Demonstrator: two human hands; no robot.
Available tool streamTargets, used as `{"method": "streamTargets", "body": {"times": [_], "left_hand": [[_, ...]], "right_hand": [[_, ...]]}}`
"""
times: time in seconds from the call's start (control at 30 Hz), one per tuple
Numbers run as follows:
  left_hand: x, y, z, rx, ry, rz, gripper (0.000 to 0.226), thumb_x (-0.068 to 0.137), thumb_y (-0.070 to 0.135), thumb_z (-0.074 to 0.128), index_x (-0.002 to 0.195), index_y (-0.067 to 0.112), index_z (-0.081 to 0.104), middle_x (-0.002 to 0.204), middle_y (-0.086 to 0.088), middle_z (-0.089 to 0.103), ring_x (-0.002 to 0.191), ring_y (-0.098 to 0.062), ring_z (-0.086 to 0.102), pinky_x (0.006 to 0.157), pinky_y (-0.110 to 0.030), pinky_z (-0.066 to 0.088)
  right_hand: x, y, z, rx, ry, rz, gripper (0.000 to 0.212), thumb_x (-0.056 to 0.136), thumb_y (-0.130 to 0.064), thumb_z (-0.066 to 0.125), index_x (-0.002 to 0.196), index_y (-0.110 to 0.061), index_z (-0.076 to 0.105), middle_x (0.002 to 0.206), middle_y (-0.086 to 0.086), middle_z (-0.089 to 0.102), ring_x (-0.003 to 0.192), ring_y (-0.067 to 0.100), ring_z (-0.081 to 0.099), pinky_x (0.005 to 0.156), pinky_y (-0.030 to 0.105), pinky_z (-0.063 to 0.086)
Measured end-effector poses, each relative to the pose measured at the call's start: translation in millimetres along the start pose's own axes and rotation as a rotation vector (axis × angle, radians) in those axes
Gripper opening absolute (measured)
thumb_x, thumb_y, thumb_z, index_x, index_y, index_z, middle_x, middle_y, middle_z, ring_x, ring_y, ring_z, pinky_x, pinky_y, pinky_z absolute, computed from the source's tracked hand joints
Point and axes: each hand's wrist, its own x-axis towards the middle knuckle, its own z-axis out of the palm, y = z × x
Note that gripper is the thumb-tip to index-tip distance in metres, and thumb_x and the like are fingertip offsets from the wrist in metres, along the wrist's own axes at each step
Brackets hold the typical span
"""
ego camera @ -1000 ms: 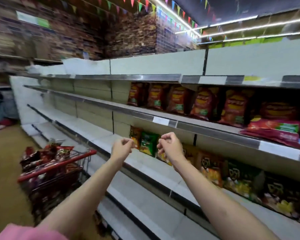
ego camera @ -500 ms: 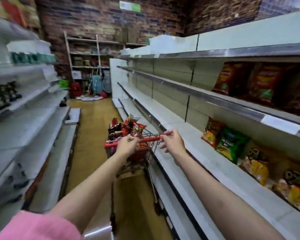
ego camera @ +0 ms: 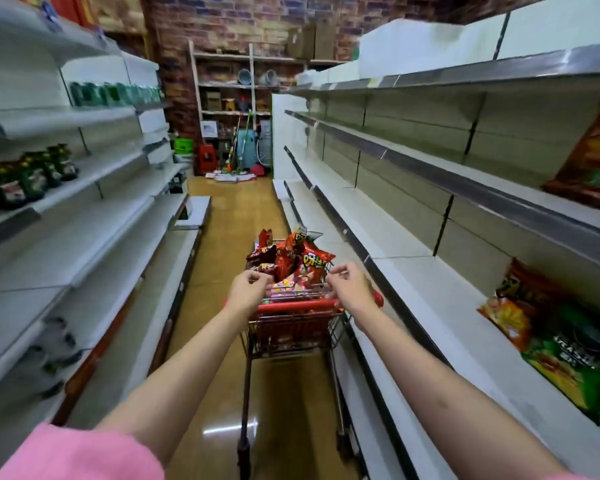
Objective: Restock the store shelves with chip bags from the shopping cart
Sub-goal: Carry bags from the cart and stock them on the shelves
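Note:
A red shopping cart [ego camera: 297, 306] stands in the aisle straight ahead, piled with red chip bags [ego camera: 291, 259]. Both my arms reach forward over its red handle. My left hand [ego camera: 248, 289] hovers above the handle's left end with fingers curled and nothing in them. My right hand [ego camera: 349, 289] is over the handle's right end, also curled and holding nothing. Whether either wrist touches the handle I cannot tell. On the right shelving [ego camera: 430, 271], red, orange and green chip bags [ego camera: 548, 334] lie on a lower shelf, and one red bag [ego camera: 593, 157] stands on the shelf above.
Left shelving [ego camera: 84, 237] carries dark green packets [ego camera: 28, 178] and green bottles higher up. The aisle floor runs to a brick back wall with a wooden rack, mops, a red stool and a green basket. Long stretches of the right shelves hold nothing.
My view has swung left from the stocked right shelves to the aisle and cart. Both hands have moved from in front of the shelf to above the cart handle, still curled and holding nothing.

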Motion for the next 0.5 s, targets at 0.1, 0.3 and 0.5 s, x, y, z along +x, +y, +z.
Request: {"method": "streamTargets", "body": {"times": [0.1,0.3,0.5], "left_hand": [[24.8,-15.6,2.0,0.002,0.034,-0.048,0.012,0.094,0.012,0.055,0.082,0.013,0.056,0.082,-0.008,0.063,0.064,-0.014,0.057,0.060,-0.026,0.046],[75.0,-48.6,0.5,-0.038,0.040,-0.149,0.009,0.095,0.013,0.054,0.098,0.005,0.057,0.082,-0.006,0.061,0.066,-0.013,0.058,0.075,-0.035,0.053],[153.5,-70.3,4.4,-0.024,0.042,-0.165,0.004,0.094,0.012,0.054,0.092,0.010,0.057,0.083,-0.007,0.063,0.067,-0.013,0.058,0.058,-0.022,0.047]], "right_hand": [[27.5,13.2,18.3,-0.017,-0.076,0.017,0.014,0.093,-0.007,0.051,0.086,-0.018,0.048,0.084,0.006,0.061,0.054,0.012,0.055,0.047,0.022,0.040],[80.6,41.1,58.8,-0.061,-0.149,0.076,0.014,0.093,-0.008,0.053,0.086,-0.019,0.048,0.090,0.007,0.062,0.053,0.010,0.056,0.043,0.019,0.040],[142.0,54.0,90.8,-0.080,-0.134,0.130,0.006,0.094,-0.011,0.053,0.098,-0.014,0.052,0.093,0.006,0.064,0.055,0.011,0.058,0.047,0.022,0.042]]}}
